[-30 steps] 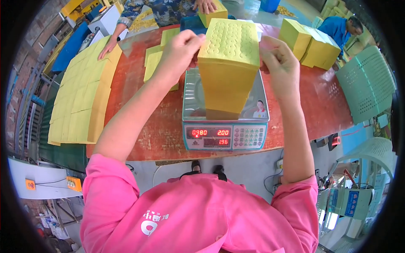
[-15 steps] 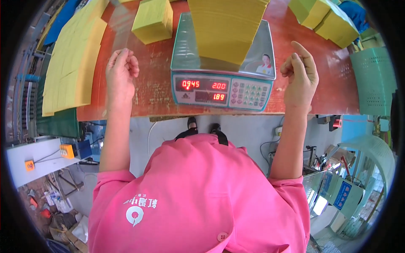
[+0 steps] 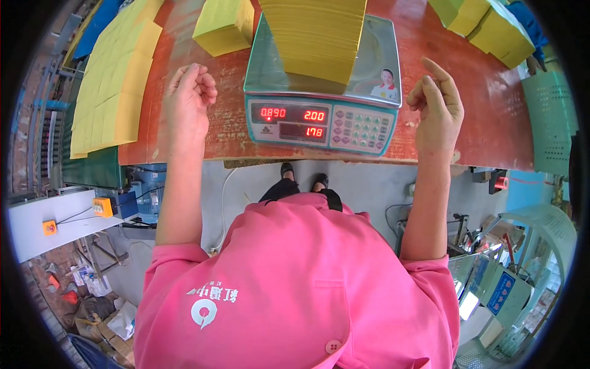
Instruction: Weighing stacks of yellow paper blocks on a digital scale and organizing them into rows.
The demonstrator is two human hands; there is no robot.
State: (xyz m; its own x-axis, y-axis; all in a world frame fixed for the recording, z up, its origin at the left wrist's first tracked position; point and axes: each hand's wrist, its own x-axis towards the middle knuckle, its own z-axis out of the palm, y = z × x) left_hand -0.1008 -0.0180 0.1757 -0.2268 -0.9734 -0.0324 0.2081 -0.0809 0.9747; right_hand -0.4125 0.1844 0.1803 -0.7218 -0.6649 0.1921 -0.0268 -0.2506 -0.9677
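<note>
A tall stack of yellow paper sheets [image 3: 319, 40] stands on the metal pan of a digital scale [image 3: 322, 117] with lit red figures and a keypad. My left hand [image 3: 192, 95] is raised to the left of the scale, fingers curled in and thumb near them, with nothing visible in it. To the right of the scale, my right hand [image 3: 437, 107] is lifted with the index finger stretched out and the other fingers bent; it holds nothing that I can see. Neither hand touches the stack or the scale.
Several yellow paper stacks [image 3: 114, 92] line the left of the red table [image 3: 227, 80]. Behind my left hand is a smaller yellow block [image 3: 224, 27], and more stacks [image 3: 501, 37] sit far right. A green perforated chair [image 3: 547, 123] stands at the right edge.
The lit figures on the scale have changed. The stack's upper right edge appears farther left. My left hand has shifted slightly right; the right hand keeps its pose. The whole view has shifted a little.
</note>
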